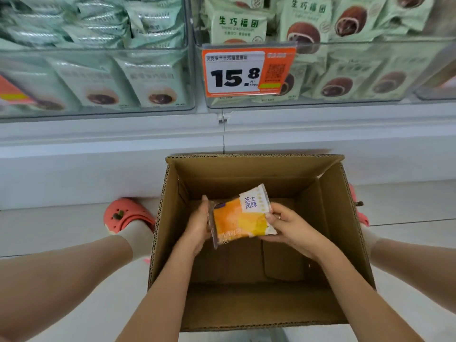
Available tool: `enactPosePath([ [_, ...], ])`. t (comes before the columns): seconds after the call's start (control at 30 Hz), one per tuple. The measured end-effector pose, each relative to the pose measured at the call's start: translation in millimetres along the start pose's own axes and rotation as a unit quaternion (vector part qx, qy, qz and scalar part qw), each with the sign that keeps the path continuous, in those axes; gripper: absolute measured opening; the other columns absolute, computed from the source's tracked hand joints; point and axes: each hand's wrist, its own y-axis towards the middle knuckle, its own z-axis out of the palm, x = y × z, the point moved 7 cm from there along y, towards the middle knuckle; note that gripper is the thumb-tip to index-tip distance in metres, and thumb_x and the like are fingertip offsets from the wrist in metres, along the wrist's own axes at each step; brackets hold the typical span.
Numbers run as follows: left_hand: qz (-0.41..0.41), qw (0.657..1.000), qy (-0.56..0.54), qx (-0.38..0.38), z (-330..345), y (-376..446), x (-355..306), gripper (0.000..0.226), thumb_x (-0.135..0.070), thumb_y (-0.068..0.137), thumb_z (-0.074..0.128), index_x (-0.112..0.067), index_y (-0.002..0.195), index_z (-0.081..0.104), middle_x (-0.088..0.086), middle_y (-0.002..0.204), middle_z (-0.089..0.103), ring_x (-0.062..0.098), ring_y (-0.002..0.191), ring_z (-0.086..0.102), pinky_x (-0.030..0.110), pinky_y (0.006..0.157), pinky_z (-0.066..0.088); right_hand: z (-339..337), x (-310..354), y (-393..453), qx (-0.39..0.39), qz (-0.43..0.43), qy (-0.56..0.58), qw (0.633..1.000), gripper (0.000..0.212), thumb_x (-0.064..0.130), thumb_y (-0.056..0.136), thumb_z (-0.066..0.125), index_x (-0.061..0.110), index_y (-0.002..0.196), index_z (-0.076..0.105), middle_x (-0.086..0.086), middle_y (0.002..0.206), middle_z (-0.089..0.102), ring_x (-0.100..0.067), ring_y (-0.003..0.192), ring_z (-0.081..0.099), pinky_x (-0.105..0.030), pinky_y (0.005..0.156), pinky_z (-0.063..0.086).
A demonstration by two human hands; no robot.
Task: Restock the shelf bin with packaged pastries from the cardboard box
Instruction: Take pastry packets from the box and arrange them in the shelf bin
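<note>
Two clear shelf bins sit above us: the left bin (98, 77) holds pale green packets, and the right bin (345, 70) holds green packets printed with brown round pastries, an orange price tag (248, 70) reading 15.8 clipped to its front. On the floor at left, our coral clog (128, 214) stands just beside the open cardboard box (246, 304), which sits between our feet below the shelf edge. Over the box's middle, our left hand (197, 228) cups the left end of an orange and white pastry packet (240, 217), fingers curled behind it. Our right hand (290, 224) pinches the packet's right edge, thumb on top and fingers underneath. We hold the packet tilted, above the bare box floor, well below the bins.
</note>
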Motion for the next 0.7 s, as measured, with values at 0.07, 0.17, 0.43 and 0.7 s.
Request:
enactPosePath([
  [0.07, 0.052, 0.999, 0.009, -0.012, 8.2, -14.4, -15.4, 0.054, -0.059, 0.096, 0.031, -0.018, 0.109, 0.064, 0.010, 0.102, 0.071, 0.026, 0.097, 0.067, 0.043, 0.092, 0.052, -5.3, -0.3, -11.8, -0.034, 0.000, 0.025, 0.999, 0.018, 0.020, 0.097, 0.047, 0.020, 0.114, 0.053, -0.001, 0.118, 0.061, -0.014, 0.103, 0.065, -0.030, 0.082, 0.057],
  [0.17, 0.130, 0.989, 0.043, -0.063, 7.6, -39.2, -31.2, 0.046, -0.050, 0.099, 0.030, -0.020, 0.100, 0.065, 0.010, 0.097, 0.071, 0.025, 0.090, 0.068, 0.041, 0.087, 0.054, -7.3, 2.0, -24.6, -0.086, 0.008, 0.045, 0.995, 0.019, 0.021, 0.098, 0.047, 0.016, 0.116, 0.050, -0.005, 0.115, 0.063, -0.020, 0.099, 0.067, -0.034, 0.076, 0.058],
  [0.43, 0.322, 0.936, 0.100, -0.102, 25.1, -98.5, -69.3, 0.045, -0.040, 0.101, 0.032, -0.015, 0.076, 0.060, 0.007, 0.068, 0.062, 0.020, 0.068, 0.061, 0.034, 0.068, 0.050, -14.6, 28.8, -57.4, -0.250, -0.117, -0.006, 0.961, 0.027, 0.030, 0.101, 0.037, 0.009, 0.099, 0.054, -0.010, 0.094, 0.068, -0.017, 0.080, 0.069, -0.022, 0.054, 0.053],
  [0.7, 0.309, 0.949, 0.005, -0.070, 32.8, -135.5, -83.1, 0.045, -0.043, 0.101, 0.031, -0.014, 0.084, 0.060, 0.008, 0.075, 0.067, 0.020, 0.072, 0.065, 0.026, 0.067, 0.051, -15.0, 68.4, -84.6, -0.250, -0.166, 0.105, 0.948, 0.021, 0.029, 0.099, 0.043, 0.022, 0.087, 0.059, -0.004, 0.089, 0.070, -0.017, 0.079, 0.069, -0.033, 0.068, 0.055],
])
